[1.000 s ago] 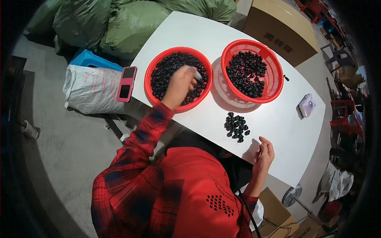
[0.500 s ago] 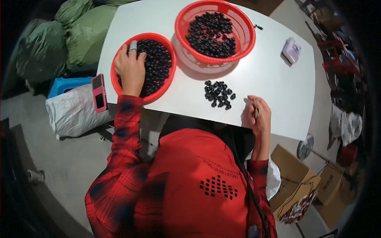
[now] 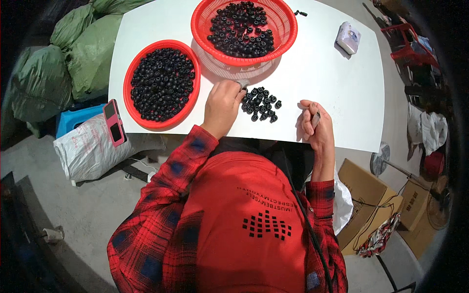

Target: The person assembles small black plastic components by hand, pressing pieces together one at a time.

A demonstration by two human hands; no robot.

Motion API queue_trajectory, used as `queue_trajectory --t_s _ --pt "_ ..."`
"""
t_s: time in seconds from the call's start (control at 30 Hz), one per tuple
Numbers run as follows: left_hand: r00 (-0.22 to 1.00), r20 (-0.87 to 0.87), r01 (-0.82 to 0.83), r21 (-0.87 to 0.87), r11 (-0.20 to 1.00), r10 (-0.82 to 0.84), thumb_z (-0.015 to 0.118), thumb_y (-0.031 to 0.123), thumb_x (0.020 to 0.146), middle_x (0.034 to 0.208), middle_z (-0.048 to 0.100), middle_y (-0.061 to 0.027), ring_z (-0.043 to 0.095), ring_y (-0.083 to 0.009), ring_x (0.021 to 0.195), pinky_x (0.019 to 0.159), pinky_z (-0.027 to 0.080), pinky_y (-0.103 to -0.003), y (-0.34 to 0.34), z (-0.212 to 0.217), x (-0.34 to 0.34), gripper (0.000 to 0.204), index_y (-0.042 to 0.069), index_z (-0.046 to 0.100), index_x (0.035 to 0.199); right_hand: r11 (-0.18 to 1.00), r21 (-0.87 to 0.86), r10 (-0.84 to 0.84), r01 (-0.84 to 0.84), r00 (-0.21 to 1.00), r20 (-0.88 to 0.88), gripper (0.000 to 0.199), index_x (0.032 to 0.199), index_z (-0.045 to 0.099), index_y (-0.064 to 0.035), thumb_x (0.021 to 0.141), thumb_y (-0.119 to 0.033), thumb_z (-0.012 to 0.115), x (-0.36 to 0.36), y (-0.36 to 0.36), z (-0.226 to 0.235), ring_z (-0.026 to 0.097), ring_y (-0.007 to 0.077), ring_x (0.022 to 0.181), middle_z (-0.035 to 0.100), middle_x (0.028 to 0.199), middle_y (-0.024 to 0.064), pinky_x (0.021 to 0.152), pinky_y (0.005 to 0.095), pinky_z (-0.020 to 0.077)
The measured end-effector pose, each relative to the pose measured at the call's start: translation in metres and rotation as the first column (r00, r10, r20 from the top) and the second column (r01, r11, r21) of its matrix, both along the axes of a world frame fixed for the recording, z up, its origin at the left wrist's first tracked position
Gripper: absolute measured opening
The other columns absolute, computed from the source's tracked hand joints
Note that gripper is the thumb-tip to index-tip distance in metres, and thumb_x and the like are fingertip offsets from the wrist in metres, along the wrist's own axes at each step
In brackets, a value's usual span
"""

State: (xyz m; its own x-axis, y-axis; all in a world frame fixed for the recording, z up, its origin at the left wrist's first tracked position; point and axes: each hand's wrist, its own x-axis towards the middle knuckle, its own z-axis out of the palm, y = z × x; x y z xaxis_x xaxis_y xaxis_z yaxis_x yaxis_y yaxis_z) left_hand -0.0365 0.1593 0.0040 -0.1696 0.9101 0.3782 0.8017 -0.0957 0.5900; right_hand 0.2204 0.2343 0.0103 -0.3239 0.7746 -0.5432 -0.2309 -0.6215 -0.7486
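Observation:
My left hand (image 3: 223,106) is at the left edge of a loose pile of small black ring-shaped parts (image 3: 261,103) on the white table. Its fingers are curled together, with a grey wrap (image 3: 242,83) on one finger; what they pinch, if anything, is hidden. To the right of the pile, my right hand (image 3: 320,126) rests at the table's front edge, fingers bent round a small flat greyish blade-like tool (image 3: 316,118). A red tray (image 3: 128,100) full of the same black parts stands left of my left hand. Behind the pile, a red openwork basket (image 3: 196,30) holds more of them.
On the white table (image 3: 342,93), a pale purple-and-white pack (image 3: 348,38) lies at the far right. A few black bits (image 3: 301,13) lie beside the basket. A pink phone case (image 3: 115,123) stands off the table's left edge, above a white sack (image 3: 90,149). Cardboard boxes (image 3: 364,195) stand below right.
My left hand has moved from inside the red tray rightward to the pile's left edge. My right hand stays beside the pile with the tool. The whole view has shifted slightly.

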Motion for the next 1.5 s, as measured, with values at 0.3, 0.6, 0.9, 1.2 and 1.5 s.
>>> queue_trajectory --t_s 0.3,0.6,0.9,1.2,1.5 --pt "0.998 -0.057 0.005 -0.078 0.997 -0.01 0.063 0.01 0.082 0.087 0.057 -0.0132 0.054 -0.0323 0.084 0.075 0.043 -0.04 0.006 0.002 -0.003 0.01 0.001 0.061 0.087 0.999 -0.001 -0.032 0.032 0.999 0.023 0.032 0.108 0.054 0.0064 0.097 -0.023 0.05 -0.003 -0.001 0.003 0.037 0.0065 0.039 0.053 0.065 0.0022 0.032 0.0204 0.0264" --pt "0.993 -0.047 -0.112 -0.093 0.989 0.108 0.065 0.012 0.081 0.088 0.056 -0.0126 0.053 -0.0327 0.085 0.074 0.042 -0.042 -0.005 -0.001 -0.01 0.014 0.002 0.059 0.088 1.0 0.022 -0.019 0.018 0.999 0.034 0.031 0.108 0.055 0.0058 0.097 -0.023 0.05 -0.003 -0.002 0.001 0.036 0.0057 0.038 0.053 0.064 0.0019 0.032 0.0202 0.0254" --pt "0.991 -0.105 -0.094 -0.123 0.988 0.081 0.068 0.012 0.078 0.089 0.054 -0.0123 0.052 -0.0318 0.086 0.076 0.042 -0.042 -0.004 -0.004 -0.009 0.017 0.003 0.058 0.088 0.999 0.03 -0.013 0.012 0.999 0.03 0.033 0.108 0.055 0.0051 0.097 -0.026 0.05 -0.003 -0.002 0.002 0.037 0.0058 0.039 0.054 0.064 0.0012 0.033 0.0202 0.0261" --pt "0.958 -0.258 -0.156 -0.097 0.983 0.126 0.062 0.007 0.081 0.09 0.052 -0.016 0.05 -0.0349 0.089 0.078 0.04 -0.044 -0.007 -0.015 -0.012 0.014 0.001 0.053 0.089 0.999 0.004 -0.048 0.048 0.997 0.061 0.024 0.103 0.058 0.0029 0.097 -0.016 0.044 -0.008 -0.005 0.008 0.036 0.0054 0.038 0.053 0.064 0.0015 0.032 0.0196 0.0257" --pt "0.972 -0.049 -0.235 -0.184 0.954 0.23 0.057 0.007 0.087 0.096 0.046 -0.0188 0.047 -0.0355 0.09 0.078 0.039 -0.045 -0.017 0.003 -0.008 0.016 -0.003 0.046 0.094 0.999 0.023 -0.051 0.05 0.997 0.054 0.025 0.103 0.057 0.004 0.098 -0.017 0.044 -0.007 -0.005 0.009 0.037 0.005 0.038 0.053 0.062 0.0013 0.031 0.0195 0.0257"
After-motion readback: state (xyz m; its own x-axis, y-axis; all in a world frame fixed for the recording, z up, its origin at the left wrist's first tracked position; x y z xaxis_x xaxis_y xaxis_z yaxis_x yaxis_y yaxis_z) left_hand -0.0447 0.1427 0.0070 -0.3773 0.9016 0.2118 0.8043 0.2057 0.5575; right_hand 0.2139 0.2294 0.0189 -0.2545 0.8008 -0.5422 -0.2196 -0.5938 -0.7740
